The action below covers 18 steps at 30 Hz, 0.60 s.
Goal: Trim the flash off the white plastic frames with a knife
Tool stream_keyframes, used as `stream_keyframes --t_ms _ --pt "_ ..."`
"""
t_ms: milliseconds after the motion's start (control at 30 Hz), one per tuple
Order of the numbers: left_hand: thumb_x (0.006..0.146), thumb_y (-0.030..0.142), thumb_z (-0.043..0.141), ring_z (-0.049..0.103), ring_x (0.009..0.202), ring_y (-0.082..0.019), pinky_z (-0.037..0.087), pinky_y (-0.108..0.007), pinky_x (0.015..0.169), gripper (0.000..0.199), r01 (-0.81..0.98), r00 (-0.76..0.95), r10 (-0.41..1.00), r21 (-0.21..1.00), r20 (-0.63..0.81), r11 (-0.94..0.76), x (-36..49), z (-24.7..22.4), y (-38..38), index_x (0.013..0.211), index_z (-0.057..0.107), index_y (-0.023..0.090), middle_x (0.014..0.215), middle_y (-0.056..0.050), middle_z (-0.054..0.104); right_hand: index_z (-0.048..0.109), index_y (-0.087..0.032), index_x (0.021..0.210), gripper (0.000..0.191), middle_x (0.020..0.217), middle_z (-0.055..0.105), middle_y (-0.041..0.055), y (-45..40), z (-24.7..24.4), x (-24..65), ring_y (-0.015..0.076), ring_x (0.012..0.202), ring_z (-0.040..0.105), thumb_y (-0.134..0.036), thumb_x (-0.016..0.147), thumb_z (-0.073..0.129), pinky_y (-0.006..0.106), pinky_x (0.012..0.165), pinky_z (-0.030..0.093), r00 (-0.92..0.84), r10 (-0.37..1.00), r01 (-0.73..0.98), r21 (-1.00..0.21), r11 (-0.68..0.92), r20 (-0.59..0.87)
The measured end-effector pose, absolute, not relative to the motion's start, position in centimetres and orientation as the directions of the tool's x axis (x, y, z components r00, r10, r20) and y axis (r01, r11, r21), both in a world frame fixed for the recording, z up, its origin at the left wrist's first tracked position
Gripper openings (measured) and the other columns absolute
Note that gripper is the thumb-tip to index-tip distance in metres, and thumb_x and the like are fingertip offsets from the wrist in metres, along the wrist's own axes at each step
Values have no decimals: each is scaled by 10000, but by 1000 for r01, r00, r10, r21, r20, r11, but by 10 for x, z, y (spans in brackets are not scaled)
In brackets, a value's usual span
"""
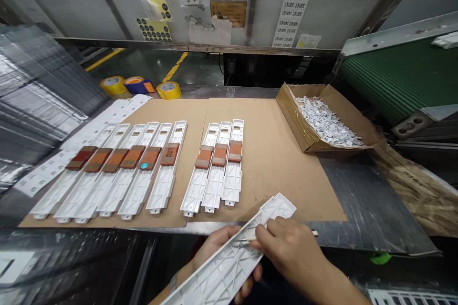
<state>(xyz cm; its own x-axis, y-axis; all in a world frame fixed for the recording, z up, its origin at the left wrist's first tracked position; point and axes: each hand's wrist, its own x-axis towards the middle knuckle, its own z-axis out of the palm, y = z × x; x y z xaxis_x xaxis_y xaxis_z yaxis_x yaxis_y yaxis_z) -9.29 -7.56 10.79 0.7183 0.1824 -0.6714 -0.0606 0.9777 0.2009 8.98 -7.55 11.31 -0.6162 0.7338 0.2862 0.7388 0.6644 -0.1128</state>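
Note:
My left hand (216, 243) is wrapped round a long white ribbed plastic part (229, 262) from below and behind, its fingertips showing at the near edge. The part is tilted, its far end up to the right over the table edge. Closed over its ribbed face, my right hand (291, 245) grips a slim tool with a pale handle (315, 233) and a thin metal tip (243, 239). That tip touches or nearly touches the ribs; I cannot tell which. Similar white parts (232, 181) lie on the cardboard, each with a reddish-brown block (235, 151) across it.
A cardboard box (296, 124) of small white pieces (325, 121) stands at the back right, beside a green conveyor belt (393, 74). Tape rolls (169, 89) sit at the back left. Label sheets (46, 171) lie along the left edge of the cardboard sheet (282, 167).

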Motion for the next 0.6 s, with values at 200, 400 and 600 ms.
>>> stream_keyframes --t_ms 200,400,600 --pt "898 441 242 494 336 -83 324 -133 323 660 -75 710 219 237 -669 969 -102 117 -70 633 679 24 418 -60 554 525 -202 697 349 580 519 -15 -72 125 102 125 515 479 -296 983 348 250 509 322 -514 768 716 -302 630 383" --pt "892 393 232 502 382 -94 332 -151 356 640 -119 731 288 300 -618 946 -120 118 -64 724 700 -11 460 -75 555 590 -222 1122 286 919 665 44 -34 80 145 174 776 641 -333 957 385 249 596 463 -76 925 947 -263 183 371" --pt "892 428 262 598 522 -132 403 -187 444 590 -209 781 358 326 -511 922 -136 108 -61 877 710 44 724 -146 678 673 -133 1009 385 718 629 98 1 38 159 231 654 578 -320 941 343 361 609 476 -173 915 976 -61 209 365"
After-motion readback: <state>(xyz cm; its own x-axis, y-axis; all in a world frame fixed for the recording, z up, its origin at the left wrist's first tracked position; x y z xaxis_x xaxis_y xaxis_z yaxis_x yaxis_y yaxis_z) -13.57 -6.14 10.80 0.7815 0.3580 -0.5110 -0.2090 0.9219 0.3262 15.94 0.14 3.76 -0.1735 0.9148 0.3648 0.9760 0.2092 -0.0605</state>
